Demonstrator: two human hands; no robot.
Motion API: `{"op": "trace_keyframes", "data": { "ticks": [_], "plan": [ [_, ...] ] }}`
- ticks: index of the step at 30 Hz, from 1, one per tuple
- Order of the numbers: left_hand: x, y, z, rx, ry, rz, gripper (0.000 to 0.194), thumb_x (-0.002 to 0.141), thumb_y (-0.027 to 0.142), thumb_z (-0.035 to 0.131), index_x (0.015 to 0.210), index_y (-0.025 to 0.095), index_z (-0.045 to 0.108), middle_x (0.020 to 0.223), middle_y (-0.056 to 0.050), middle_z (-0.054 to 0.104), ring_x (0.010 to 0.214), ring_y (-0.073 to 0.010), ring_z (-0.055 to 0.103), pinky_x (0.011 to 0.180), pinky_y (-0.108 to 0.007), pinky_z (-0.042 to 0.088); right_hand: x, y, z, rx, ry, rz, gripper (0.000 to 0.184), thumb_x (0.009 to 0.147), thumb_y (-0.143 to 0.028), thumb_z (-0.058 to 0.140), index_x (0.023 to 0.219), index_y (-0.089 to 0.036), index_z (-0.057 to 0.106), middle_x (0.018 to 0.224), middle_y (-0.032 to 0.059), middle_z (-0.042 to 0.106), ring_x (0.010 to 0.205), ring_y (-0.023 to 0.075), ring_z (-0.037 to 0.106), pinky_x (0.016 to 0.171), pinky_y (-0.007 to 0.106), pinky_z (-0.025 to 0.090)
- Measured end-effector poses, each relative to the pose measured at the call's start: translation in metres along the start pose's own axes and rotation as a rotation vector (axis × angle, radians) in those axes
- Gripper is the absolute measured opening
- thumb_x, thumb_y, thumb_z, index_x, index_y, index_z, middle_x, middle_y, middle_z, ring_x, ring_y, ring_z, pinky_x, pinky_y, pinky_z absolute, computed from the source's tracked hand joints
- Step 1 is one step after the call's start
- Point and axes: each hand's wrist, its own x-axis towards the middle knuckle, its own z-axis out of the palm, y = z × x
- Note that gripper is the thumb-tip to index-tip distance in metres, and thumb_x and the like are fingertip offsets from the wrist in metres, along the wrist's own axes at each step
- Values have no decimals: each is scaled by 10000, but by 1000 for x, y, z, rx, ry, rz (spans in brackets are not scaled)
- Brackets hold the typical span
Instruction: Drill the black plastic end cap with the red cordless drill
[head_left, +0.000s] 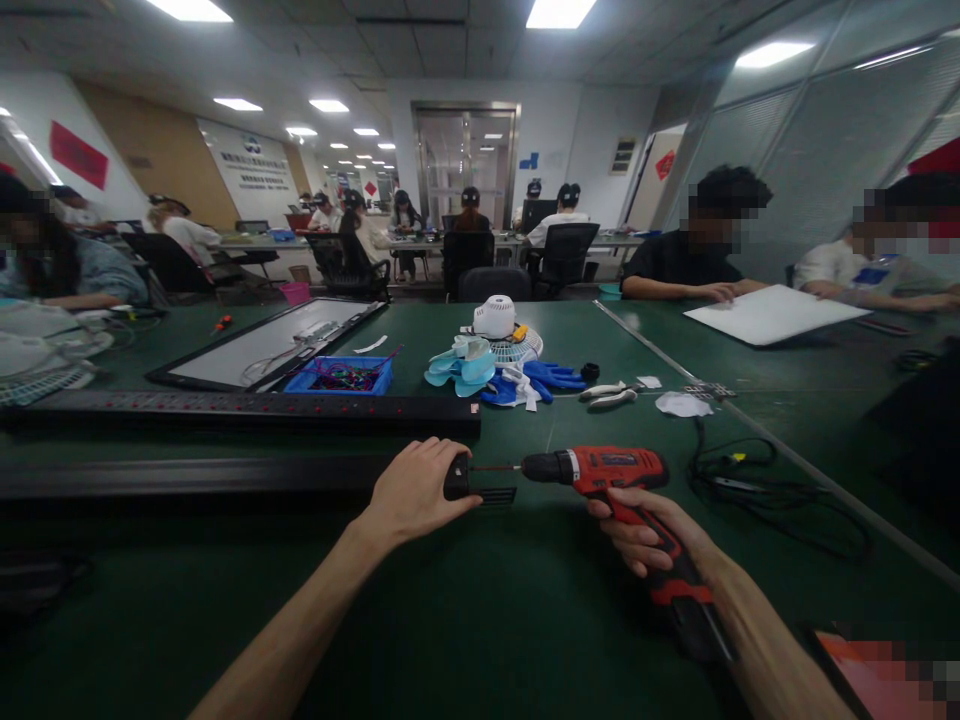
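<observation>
My right hand (645, 530) is wrapped around the grip of a red and black cordless drill (619, 468). Its long thin bit points left at the end of a long black bar (225, 482) lying on the green table. My left hand (420, 485) grips that bar's right end, fingers over the top and thumb along the near side. A small black slotted piece (498, 495) sits by the thumb; whether it is joined to the bar, I cannot tell. Behind lies a second black bar (300, 412) with red dots along it.
Farther back are a blue basket (386, 378) of wires, a flat framed panel (262, 340), pale blue fan blades (461, 368), blue gloves (555, 376) and pliers (611, 396). A black cable (772, 490) coils at right. A person (675, 255) across the table handles a white panel (776, 315).
</observation>
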Motion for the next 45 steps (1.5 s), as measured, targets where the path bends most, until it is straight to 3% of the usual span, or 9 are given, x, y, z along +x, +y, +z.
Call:
{"op": "trace_keyframes", "data": {
  "ticks": [19,25,30,32,38,45],
  "plan": [
    [1,0,1,12,3,6,593,829,657,677,1246,240,613,1191,-72,673,1071,-278,624,945,-438,489,1,1,0,-27,26,2,302,885,-427,732,840,-169,582,460,-127,379,317,34,200,462,192,550],
    [0,0,0,2,-4,3,605,843,670,656,1262,237,604,1200,-69,667,1067,-269,621,938,-428,492,-2,0,7,-35,102,-3,288,867,-414,741,889,-154,617,465,-122,375,320,32,210,435,181,523],
    [0,1,-1,-4,2,2,605,839,669,661,1258,237,609,1199,-70,670,1070,-273,621,946,-433,490,-1,-2,7,-91,143,-3,282,895,-408,685,878,-138,607,686,25,666,323,15,338,409,160,493],
    [0,2,-1,2,3,-1,608,838,673,658,1257,235,613,1199,-72,670,1069,-274,621,947,-435,490,-1,-2,6,-78,134,3,278,905,-403,674,867,-137,601,758,51,699,327,6,354,411,153,491],
    [1,1,0,7,-9,-14,627,834,688,647,1270,239,612,1204,-81,670,1068,-280,625,946,-442,492,0,-1,0,-2,79,18,262,903,-383,696,863,-137,612,599,-43,573,312,14,319,411,153,496],
    [0,0,0,0,-3,-7,622,833,685,650,1261,236,613,1196,-77,670,1068,-281,625,941,-439,495,1,-2,3,9,64,19,284,890,-392,731,844,-146,596,551,-73,515,312,15,268,418,156,498]
  ]
}}
